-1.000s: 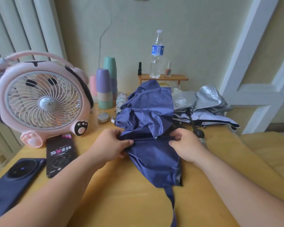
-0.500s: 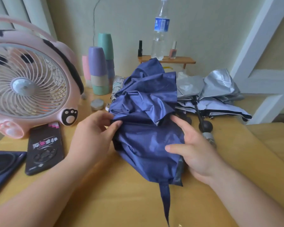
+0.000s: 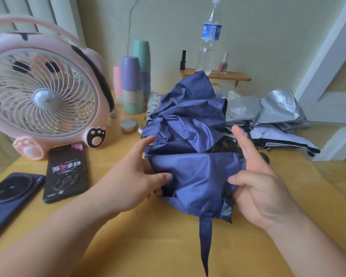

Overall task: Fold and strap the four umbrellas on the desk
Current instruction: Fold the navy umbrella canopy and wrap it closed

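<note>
This is a home, most likely a bedroom or study corner. A light wooden desk [image 3: 158, 236] stands against a pale green wall [image 3: 268, 37] beside a white panelled door [image 3: 328, 76]. Personal belongings sit on it:

- a pink cat-styled desk fan [image 3: 44, 96]
- stacked pastel cups [image 3: 132, 84]
- a phone in a black printed case [image 3: 66, 172] and a dark blue phone [image 3: 10, 194]
- a little wooden shelf [image 3: 238, 76] carrying a water bottle [image 3: 208, 41], a black nail polish bottle [image 3: 183, 59] and a pink nail polish bottle [image 3: 223, 64]

The pale vertical folds [image 3: 48, 9] behind the fan may be a curtain.
</note>
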`<action>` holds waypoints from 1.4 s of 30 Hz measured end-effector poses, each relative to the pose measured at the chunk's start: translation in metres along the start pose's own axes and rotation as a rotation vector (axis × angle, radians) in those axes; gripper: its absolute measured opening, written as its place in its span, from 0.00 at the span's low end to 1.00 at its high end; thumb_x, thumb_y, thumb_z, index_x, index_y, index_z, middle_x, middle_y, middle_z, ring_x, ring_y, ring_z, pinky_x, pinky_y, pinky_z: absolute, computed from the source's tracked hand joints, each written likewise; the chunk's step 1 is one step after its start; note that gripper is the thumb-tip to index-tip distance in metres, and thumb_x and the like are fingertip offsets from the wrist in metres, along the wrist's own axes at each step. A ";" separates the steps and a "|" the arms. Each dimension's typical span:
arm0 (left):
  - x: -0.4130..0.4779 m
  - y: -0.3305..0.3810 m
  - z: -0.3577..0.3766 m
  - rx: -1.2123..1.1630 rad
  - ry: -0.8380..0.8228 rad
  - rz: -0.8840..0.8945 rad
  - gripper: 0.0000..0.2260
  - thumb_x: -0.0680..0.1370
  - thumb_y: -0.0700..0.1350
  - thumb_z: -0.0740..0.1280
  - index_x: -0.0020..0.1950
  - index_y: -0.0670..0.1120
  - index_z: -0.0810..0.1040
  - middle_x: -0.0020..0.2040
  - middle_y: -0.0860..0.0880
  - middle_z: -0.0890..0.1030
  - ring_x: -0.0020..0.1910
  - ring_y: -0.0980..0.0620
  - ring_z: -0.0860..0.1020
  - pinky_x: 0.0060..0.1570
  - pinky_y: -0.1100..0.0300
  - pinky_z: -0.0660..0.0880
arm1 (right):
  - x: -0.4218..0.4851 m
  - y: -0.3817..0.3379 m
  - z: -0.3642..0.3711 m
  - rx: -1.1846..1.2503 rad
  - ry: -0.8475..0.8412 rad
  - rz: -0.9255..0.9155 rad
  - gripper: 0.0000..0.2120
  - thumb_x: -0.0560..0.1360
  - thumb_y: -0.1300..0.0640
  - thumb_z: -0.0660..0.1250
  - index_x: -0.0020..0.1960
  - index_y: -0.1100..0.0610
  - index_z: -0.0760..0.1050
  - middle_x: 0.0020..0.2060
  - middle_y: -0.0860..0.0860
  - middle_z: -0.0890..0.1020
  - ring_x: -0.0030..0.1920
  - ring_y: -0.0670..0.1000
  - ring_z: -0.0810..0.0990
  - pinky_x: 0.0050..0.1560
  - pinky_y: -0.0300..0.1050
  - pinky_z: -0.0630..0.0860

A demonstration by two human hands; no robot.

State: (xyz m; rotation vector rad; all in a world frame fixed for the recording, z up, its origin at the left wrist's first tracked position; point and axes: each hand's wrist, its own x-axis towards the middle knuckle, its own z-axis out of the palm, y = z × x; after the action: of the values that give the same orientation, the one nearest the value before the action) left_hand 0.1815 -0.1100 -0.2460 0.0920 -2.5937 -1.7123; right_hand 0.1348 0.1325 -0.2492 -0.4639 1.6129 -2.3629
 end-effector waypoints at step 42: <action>-0.008 -0.004 0.004 -0.112 -0.272 0.324 0.40 0.72 0.39 0.75 0.70 0.75 0.64 0.43 0.36 0.79 0.30 0.46 0.74 0.32 0.49 0.74 | -0.008 -0.001 -0.011 -0.197 -0.348 -0.075 0.44 0.66 0.72 0.66 0.75 0.39 0.68 0.78 0.40 0.65 0.80 0.48 0.61 0.76 0.51 0.63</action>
State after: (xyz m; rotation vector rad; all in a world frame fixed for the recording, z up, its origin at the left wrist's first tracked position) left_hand 0.1895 -0.1074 -0.2508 -0.5699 -2.4938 -1.8466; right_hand 0.1374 0.1455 -0.2526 -0.9320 1.6866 -2.0354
